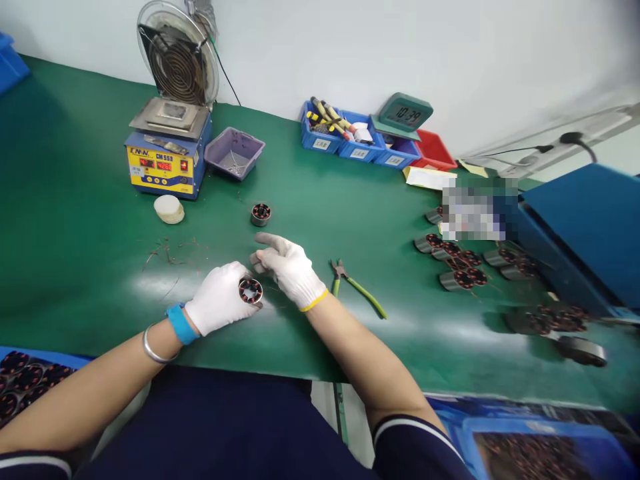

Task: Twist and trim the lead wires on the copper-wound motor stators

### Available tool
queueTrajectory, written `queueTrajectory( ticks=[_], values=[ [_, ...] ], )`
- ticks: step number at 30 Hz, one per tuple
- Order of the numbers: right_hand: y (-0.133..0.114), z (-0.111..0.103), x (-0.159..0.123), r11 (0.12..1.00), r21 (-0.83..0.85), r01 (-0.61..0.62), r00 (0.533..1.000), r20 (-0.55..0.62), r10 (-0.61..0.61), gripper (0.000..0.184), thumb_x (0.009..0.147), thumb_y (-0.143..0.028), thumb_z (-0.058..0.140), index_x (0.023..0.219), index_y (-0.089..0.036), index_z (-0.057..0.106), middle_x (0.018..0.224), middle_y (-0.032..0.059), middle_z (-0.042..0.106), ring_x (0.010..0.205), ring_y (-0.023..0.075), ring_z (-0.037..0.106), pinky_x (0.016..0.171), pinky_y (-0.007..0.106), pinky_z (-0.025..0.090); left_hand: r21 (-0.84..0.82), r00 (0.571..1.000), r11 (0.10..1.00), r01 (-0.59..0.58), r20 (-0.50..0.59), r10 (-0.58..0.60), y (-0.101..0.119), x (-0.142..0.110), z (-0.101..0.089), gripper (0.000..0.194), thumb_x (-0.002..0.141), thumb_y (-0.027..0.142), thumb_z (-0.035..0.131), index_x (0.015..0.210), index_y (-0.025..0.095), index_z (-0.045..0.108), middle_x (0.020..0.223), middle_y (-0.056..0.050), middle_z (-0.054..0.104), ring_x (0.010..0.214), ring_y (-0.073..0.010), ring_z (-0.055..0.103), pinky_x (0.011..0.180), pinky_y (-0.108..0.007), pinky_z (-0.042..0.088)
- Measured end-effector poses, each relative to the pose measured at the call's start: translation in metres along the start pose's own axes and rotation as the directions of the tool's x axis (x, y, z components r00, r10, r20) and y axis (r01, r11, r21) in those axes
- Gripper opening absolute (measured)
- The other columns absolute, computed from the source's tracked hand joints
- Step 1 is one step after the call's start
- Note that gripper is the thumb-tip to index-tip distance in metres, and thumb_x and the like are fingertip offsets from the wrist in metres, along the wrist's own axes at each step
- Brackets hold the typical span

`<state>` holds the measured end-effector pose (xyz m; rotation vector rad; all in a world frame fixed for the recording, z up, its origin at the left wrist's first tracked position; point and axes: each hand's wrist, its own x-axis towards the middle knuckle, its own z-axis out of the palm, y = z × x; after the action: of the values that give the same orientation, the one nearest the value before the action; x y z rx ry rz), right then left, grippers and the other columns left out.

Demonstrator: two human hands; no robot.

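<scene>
holding a wound metal ring (251, 291) over the near part of the green tabletop (295, 193), my left hand (219, 299) has its fingers clamped on the ring's side, with the open, dark-and-copper face turned up toward me. my right hand (293, 270) hovers just beside it, index finger stretched out, the fingers spread a little apart; i can't see anything held in them. both hands wear white gloves.

closest to my body, below the tabletop's edge, a blue crate (475, 440) of copper-coloured parts sits off to the right, and a tray of wound parts (30, 377) to the left. just past my right wrist lie green-handled cutters (357, 287), their jaws apart. over on the right, more wound rings (457, 279) lie in clusters near a blue box (585, 233).

beyond my hands, thin wire scraps (170, 253) lie scattered on the left, and a second ring (261, 214) sits alone ahead of my right fingertips. farther on are white round pads (169, 209), a yellow-and-blue heating unit (165, 163) with red digits, and a purple tray (234, 155) beside it. near the wall stand blue bins (357, 148), one full of tools, a clock (406, 112) reading 10:39, a red bin (434, 150), and a round caged fan (179, 60).
</scene>
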<state>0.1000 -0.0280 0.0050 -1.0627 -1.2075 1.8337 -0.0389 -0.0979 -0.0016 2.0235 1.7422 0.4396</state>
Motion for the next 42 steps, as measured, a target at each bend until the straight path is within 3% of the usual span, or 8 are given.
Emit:
queueTrajectory(
  ticks=[4,6,8,11,15,22,31,42],
  values=[
    [0.0,-0.021,-0.022,0.954,-0.293,0.06,0.991,-0.095,-0.092,0.051,0.072,-0.032,0.063,0.118,-0.014,0.054,0.079,0.0035,0.069,0.068,0.0156,0.063,0.065,0.031,0.051,-0.025,1.0,1.0,0.001,-0.014,-0.002,-0.003,-0.001,0.001,0.03,0.065,0.037,0.068,0.086,0.016,0.062,0.087,-0.007,0.064,0.077,-0.0224,0.062,0.068,-0.032,0.046],
    [-0.002,-0.029,-0.045,0.77,-0.616,0.168,0.954,-0.094,-0.284,0.047,0.074,-0.032,0.064,0.118,-0.017,0.056,0.096,0.0072,0.071,0.082,0.0194,0.066,0.074,0.034,0.052,-0.03,1.0,0.999,-0.014,-0.021,0.013,-0.005,0.0,0.003,0.029,0.067,0.038,0.067,0.086,0.017,0.062,0.086,-0.007,0.064,0.076,-0.0221,0.061,0.067,-0.032,0.046],
    [0.0,-0.032,-0.065,0.446,-0.848,0.286,0.912,0.098,-0.399,0.04,0.077,-0.033,0.063,0.115,-0.02,0.059,0.106,0.0085,0.069,0.096,0.0225,0.065,0.083,0.035,0.05,-0.033,1.0,0.999,-0.025,-0.018,0.025,-0.007,0.0,0.005,0.029,0.067,0.039,0.066,0.086,0.018,0.062,0.086,-0.006,0.064,0.077,-0.0218,0.062,0.067,-0.031,0.046],
    [0.009,-0.029,-0.08,0.047,-0.913,0.405,0.895,0.385,-0.225,0.028,0.085,-0.031,0.057,0.11,-0.021,0.063,0.107,0.0088,0.069,0.1,0.0232,0.062,0.086,0.034,0.046,-0.037,1.0,0.999,-0.023,-0.01,0.022,-0.008,0.002,0.007,0.031,0.067,0.04,0.066,0.088,0.019,0.062,0.088,-0.006,0.065,0.08,-0.0219,0.062,0.069,-0.031,0.047],
    [0.013,-0.023,-0.08,-0.158,-0.929,0.336,0.941,0.339,0.005,0.021,0.089,-0.028,0.051,0.105,-0.023,0.064,0.09,0.0045,0.068,0.083,0.021,0.062,0.067,0.029,0.042,-0.025,0.999,0.999,-0.04,0.004,0.04,-0.007,0.002,0.005,0.029,0.071,0.042,0.063,0.089,0.019,0.063,0.088,-0.005,0.065,0.08,-0.0216,0.062,0.071,-0.031,0.047],
    [-0.008,-0.018,-0.082,-0.085,-0.995,0.043,0.999,0.042,0.011,0.031,0.091,-0.041,0.049,0.115,-0.026,0.06,0.128,0.0053,0.057,0.089,0.019,0.063,0.059,0.027,0.038,-0.021,0.999,0.998,-0.053,0.007,0.053,-0.005,0.001,0.003,0.032,0.07,0.043,0.064,0.091,0.018,0.064,0.088,-0.006,0.065,0.078,-0.0217,0.062,0.068,-0.031,0.046],
    [-0.019,-0.014,-0.071,-0.127,-0.974,0.189,0.977,0.173,0.125,0.05,0.094,-0.046,0.043,0.141,-0.031,0.04,0.113,0.0046,0.064,0.089,0.0234,0.063,0.058,0.029,0.037,0.008,0.996,0.997,-0.079,0.042,0.079,-0.001,0.001,-0.002,0.033,0.073,0.048,0.065,0.084,0.017,0.062,0.084,-0.007,0.064,0.077,-0.0233,0.062,0.066,-0.032,0.045],
    [-0.011,-0.013,-0.066,-0.041,-0.986,0.164,0.981,0.159,0.108,0.024,0.092,-0.032,0.044,0.098,-0.022,0.065,0.096,0.0063,0.065,0.083,0.0207,0.06,0.058,0.027,0.033,-0.019,0.997,0.997,-0.071,0.013,0.071,-0.003,0.001,0.004,0.03,0.07,0.043,0.065,0.086,0.018,0.063,0.085,-0.006,0.065,0.077,-0.0231,0.063,0.067,-0.032,0.047]
  ],
)
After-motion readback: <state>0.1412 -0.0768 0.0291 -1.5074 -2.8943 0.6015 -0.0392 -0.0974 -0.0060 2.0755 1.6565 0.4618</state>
